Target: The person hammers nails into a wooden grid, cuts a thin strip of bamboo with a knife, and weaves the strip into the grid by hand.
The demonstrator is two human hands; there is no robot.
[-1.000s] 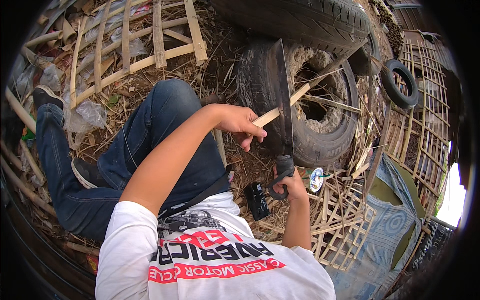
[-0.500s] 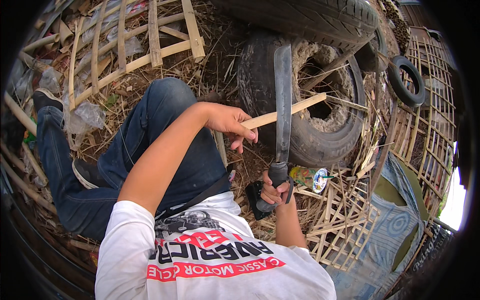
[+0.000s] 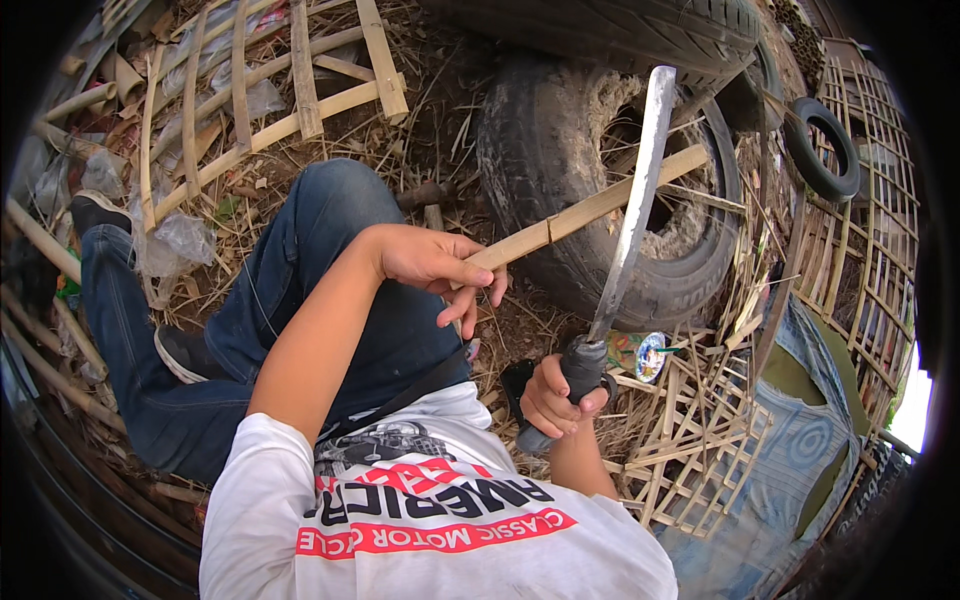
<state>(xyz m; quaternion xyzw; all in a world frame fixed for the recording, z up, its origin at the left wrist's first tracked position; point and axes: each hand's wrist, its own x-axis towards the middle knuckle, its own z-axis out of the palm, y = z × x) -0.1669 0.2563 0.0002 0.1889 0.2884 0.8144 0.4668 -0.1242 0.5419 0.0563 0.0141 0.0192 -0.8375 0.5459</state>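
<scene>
My left hand is closed on one end of a flat, pale bamboo strip, thumb on top and fingers loosely bent below. The strip slants up to the right, and a dark line crosses it near its middle. In my right hand is the dark wrapped handle of a machete. Its long blade points away from me, tilted to the right, and crosses in front of the strip's far part. Whether blade and strip touch, I cannot tell. Behind both lies a worn tyre with a rough, fibrous middle.
Another tyre leans at the far side, and a small tyre hangs at right. Bamboo lattices lie at upper left and lower right. A colourful cup sits near my right hand, blue cloth beyond it.
The machete's tip has swung right and the blade has turned, showing a bright, narrow side. The bamboo strip now reaches further right, and its dark line shows. My left hand has shifted slightly left.
</scene>
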